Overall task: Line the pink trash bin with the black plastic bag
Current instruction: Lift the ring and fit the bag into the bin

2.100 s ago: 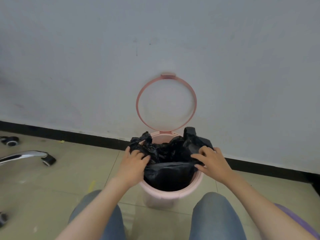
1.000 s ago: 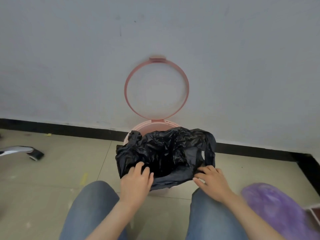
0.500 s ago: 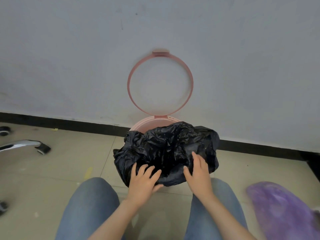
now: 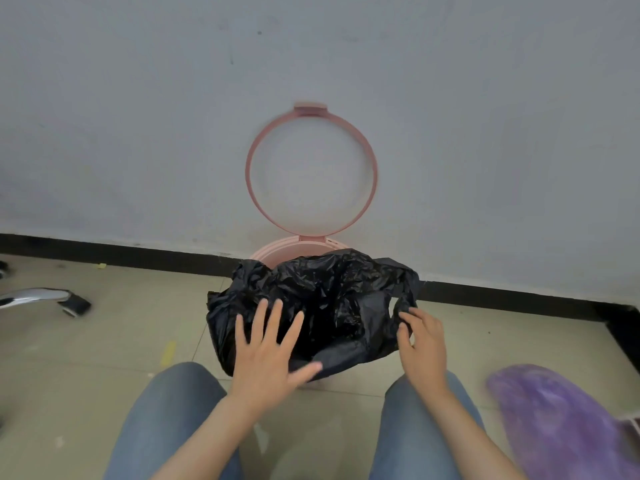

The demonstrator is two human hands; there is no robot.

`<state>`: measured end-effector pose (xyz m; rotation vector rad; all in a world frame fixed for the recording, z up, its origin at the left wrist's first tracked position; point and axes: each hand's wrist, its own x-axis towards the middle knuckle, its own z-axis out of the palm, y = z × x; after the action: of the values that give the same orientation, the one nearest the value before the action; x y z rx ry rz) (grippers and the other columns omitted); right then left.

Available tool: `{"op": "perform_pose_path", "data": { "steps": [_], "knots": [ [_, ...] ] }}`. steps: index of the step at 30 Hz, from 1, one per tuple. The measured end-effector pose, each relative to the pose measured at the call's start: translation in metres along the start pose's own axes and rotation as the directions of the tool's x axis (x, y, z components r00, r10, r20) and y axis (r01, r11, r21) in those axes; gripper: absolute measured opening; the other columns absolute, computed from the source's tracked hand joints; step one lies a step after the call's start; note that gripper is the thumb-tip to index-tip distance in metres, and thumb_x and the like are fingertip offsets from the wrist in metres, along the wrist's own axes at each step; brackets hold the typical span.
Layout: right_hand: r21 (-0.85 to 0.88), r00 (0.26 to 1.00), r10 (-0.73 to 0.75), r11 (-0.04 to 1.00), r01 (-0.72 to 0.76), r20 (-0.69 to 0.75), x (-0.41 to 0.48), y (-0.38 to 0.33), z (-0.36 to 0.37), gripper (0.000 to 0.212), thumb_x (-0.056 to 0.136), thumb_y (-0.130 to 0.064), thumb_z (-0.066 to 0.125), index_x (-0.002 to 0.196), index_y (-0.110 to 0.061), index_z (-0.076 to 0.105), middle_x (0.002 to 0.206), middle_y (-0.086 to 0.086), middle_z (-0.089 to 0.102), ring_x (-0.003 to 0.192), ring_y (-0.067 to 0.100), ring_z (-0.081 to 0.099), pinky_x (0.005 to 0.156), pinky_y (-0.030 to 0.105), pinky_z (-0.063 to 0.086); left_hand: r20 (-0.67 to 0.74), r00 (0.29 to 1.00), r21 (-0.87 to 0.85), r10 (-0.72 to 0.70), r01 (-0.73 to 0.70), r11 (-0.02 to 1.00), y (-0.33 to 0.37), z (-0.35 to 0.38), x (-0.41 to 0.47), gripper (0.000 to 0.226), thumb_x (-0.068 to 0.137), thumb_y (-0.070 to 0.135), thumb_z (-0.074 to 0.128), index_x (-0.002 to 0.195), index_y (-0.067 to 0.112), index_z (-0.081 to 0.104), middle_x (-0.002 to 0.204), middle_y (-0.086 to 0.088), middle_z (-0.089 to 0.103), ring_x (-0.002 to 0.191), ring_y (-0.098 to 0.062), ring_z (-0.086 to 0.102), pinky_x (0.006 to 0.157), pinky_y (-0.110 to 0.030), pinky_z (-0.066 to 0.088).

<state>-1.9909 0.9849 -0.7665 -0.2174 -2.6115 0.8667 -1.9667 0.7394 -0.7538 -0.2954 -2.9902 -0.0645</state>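
The bag (image 4: pixel 322 299) sits draped over the bin (image 4: pixel 294 247), right in front of both hands, its crinkled black plastic folded out over the near rim and hanging down the front so that almost all of the bin is covered. Only a pink arc of the far rim shows beyond the fingertips, tight against the wall (image 4: pixel 138 116). Above it the ring (image 4: pixel 311 171) stands hinged upright, leaning on that wall, well past the hands.

Left hand (image 4: pixel 268 351) is spread wide, fingers fanned, palm down, flat on the near left of the bag, pressing plastic against the side of the bin and gripping nothing. Right hand (image 4: pixel 422 344) is on the near right edge, fingers curled down into the plastic beside a handle loop (image 4: pixel 394 306); whether it has actually pinched a fold, I can't tell. The bag's dark mouth gapes open between the two hands.

Below the wrists, two knees (image 4: pixel 173 420) in blue jeans flank the bin, one under each forearm. Out beyond the left hand, a chrome chair leg (image 4: pixel 38 296) with a black caster lies on the tiled floor (image 4: pixel 121 334). Down past the right elbow, a blurred purple shape (image 4: pixel 554 420); can't make out what it is. A black skirting strip (image 4: pixel 138 254) runs along the foot of the wall.
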Motion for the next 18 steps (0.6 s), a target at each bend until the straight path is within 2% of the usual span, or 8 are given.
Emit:
{"op": "perform_pose_path", "data": {
  "steps": [2, 5, 6, 8, 11, 14, 15, 18],
  "knots": [
    [-0.090, 0.998, -0.057, 0.994, 0.057, 0.013, 0.006, -0.014, 0.006, 0.024, 0.081, 0.001, 0.063, 0.105, 0.003, 0.065, 0.122, 0.029, 0.057, 0.114, 0.049, 0.050, 0.096, 0.043, 0.040, -0.018, 0.992, -0.014, -0.126, 0.126, 0.992, 0.000, -0.008, 0.018, 0.069, 0.083, 0.066, 0.032, 0.134, 0.022, 0.046, 0.143, -0.024, 0.041, 0.134, -0.046, 0.032, 0.102, -0.065, 0.029],
    [-0.278, 0.932, 0.059, 0.960, 0.046, 0.357, 0.011, -0.024, 0.023, 0.054, 0.094, -0.033, 0.047, 0.142, -0.017, 0.030, 0.153, 0.016, 0.023, 0.141, 0.036, 0.020, 0.110, 0.049, 0.026, 0.199, 0.915, -0.083, -0.351, 0.372, 0.924, -0.013, 0.009, 0.034, 0.078, 0.086, 0.058, 0.044, 0.146, 0.031, 0.002, 0.156, -0.022, -0.004, 0.140, -0.048, -0.003, 0.111, -0.061, 0.011],
    [-0.222, 0.884, 0.122, 0.975, -0.021, 0.450, 0.013, -0.025, 0.028, 0.059, 0.095, -0.040, 0.041, 0.146, -0.023, 0.014, 0.157, 0.010, 0.013, 0.144, 0.031, 0.011, 0.113, 0.048, 0.021, 0.259, 0.879, -0.131, -0.401, 0.444, 0.887, -0.017, 0.016, 0.034, 0.084, 0.086, 0.057, 0.048, 0.146, 0.031, -0.005, 0.155, -0.021, -0.010, 0.139, -0.048, -0.003, 0.111, -0.059, 0.013],
    [0.139, 0.805, 0.146, 0.952, -0.272, 0.575, 0.018, -0.024, 0.036, 0.062, 0.097, -0.038, 0.037, 0.146, -0.026, 0.002, 0.159, 0.004, 0.004, 0.145, 0.020, 0.007, 0.117, 0.040, 0.015, 0.301, 0.840, -0.245, -0.451, 0.525, 0.815, -0.021, 0.022, 0.032, 0.096, 0.084, 0.051, 0.056, 0.146, 0.024, -0.011, 0.155, -0.019, -0.013, 0.138, -0.048, 0.005, 0.111, -0.054, 0.022],
    [0.446, 0.747, 0.173, 0.708, -0.547, 0.642, 0.026, -0.019, 0.039, 0.055, 0.098, -0.041, 0.029, 0.145, -0.033, 0.001, 0.157, -0.006, 0.009, 0.139, 0.011, 0.017, 0.115, 0.034, 0.018, 0.289, 0.829, -0.387, -0.479, 0.559, 0.733, -0.021, 0.025, 0.033, 0.106, 0.080, 0.040, 0.067, 0.145, 0.014, -0.013, 0.156, -0.019, -0.012, 0.138, -0.047, 0.007, 0.112, -0.050, 0.023],
    [0.283, 0.574, 0.337, 0.620, -0.732, 0.746, 0.028, -0.014, 0.036, 0.049, 0.095, -0.053, 0.025, 0.135, -0.026, 0.036, 0.135, -0.003, 0.044, 0.126, 0.021, 0.040, 0.104, 0.040, 0.034, 0.269, 0.823, -0.440, -0.500, 0.567, 0.697, -0.020, 0.027, 0.033, 0.109, 0.078, 0.035, 0.070, 0.145, 0.012, -0.013, 0.155, -0.020, -0.011, 0.138, -0.047, 0.008, 0.112, -0.049, 0.023],
    [0.254, 0.582, 0.386, 0.633, -0.732, 0.715, 0.028, -0.013, 0.033, 0.045, 0.096, -0.050, 0.028, 0.120, -0.020, 0.050, 0.120, -0.001, 0.053, 0.113, 0.023, 0.048, 0.094, 0.038, 0.038, 0.263, 0.824, -0.442, -0.501, 0.565, 0.697, -0.020, 0.028, 0.032, 0.109, 0.078, 0.035, 0.070, 0.145, 0.012, -0.012, 0.155, -0.020, -0.010, 0.138, -0.047, 0.008, 0.112, -0.048, 0.023],
    [0.374, 0.819, 0.465, 0.732, -0.570, 0.336, 0.033, -0.015, 0.023, 0.030, 0.097, -0.024, 0.038, 0.075, -0.012, 0.056, 0.077, 0.005, 0.056, 0.084, 0.025, 0.049, 0.067, 0.036, 0.039, 0.252, 0.825, -0.431, -0.505, 0.563, 0.705, -0.021, 0.031, 0.033, 0.109, 0.078, 0.037, 0.070, 0.146, 0.012, -0.011, 0.156, -0.020, -0.010, 0.138, -0.047, 0.010, 0.111, -0.048, 0.025]
  ]
}}
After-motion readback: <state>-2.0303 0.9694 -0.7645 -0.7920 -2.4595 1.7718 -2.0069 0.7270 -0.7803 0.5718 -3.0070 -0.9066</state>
